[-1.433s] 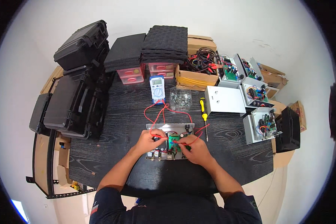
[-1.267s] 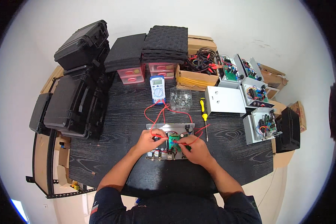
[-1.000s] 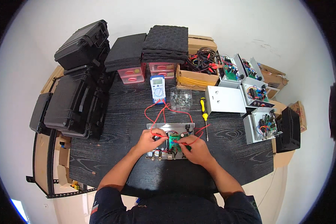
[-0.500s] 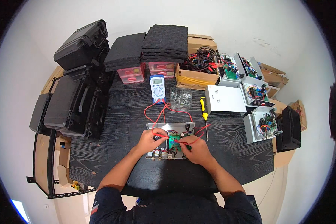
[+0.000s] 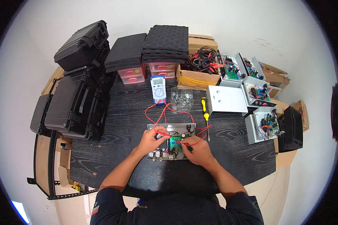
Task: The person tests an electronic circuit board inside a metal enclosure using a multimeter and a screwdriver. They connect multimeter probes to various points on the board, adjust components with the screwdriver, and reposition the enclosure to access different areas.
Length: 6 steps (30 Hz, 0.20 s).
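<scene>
An opened metal equipment case (image 5: 170, 126) lies before me, with a green circuit board (image 5: 175, 138) and wiring inside. My left hand (image 5: 151, 141), at the case's left, pinches a red test probe (image 5: 162, 133) pointing at the board's upper left. From the right, my right hand (image 5: 199, 152) grips a second red test probe (image 5: 191, 144), its tip over the middle of the board. Whether either tip touches the board is too small to tell. Red leads run from the probes to a blue-and-white multimeter (image 5: 159, 90) lying beyond the case.
A clear box of screws (image 5: 181, 98) sits beside the multimeter. To its right lie a yellow-black screwdriver (image 5: 205, 108) and a white metal cover (image 5: 226, 99). Several opened units (image 5: 264, 125) line the right side. Black hard cases (image 5: 69, 105) are stacked left; a cable carton (image 5: 198, 79) stands behind.
The left probe and the fingers on it have shifted slightly at the board's upper left. My right hand stays nearly still, its probe still over the board.
</scene>
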### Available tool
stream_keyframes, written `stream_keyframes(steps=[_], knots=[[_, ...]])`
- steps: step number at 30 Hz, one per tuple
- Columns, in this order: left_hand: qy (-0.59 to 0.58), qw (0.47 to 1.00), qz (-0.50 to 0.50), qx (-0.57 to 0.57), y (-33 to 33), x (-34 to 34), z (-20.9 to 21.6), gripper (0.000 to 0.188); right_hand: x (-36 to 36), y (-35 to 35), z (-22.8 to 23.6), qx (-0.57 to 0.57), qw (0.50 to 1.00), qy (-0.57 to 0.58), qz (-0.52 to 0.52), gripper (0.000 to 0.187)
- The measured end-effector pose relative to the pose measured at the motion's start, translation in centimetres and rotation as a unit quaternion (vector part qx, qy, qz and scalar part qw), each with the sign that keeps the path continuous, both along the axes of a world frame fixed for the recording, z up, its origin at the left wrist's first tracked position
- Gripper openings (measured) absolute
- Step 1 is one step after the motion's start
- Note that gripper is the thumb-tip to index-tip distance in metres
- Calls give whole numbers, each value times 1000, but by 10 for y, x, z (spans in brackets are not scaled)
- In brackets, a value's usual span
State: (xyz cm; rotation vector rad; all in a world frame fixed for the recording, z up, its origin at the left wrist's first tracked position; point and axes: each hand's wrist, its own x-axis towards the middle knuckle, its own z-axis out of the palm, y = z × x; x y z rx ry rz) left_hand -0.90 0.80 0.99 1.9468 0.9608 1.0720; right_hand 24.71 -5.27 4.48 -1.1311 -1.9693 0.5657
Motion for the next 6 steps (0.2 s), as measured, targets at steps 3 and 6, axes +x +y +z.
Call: stream_keyframes(steps=[3,6], knots=[[-28,999,-12,-39,4,-1,-8,28,0,0,-1,13,1000,-22,3,18],[-25,997,-26,-63,6,-1,-11,34,0,0,-3,5,1000,-20,0,17]])
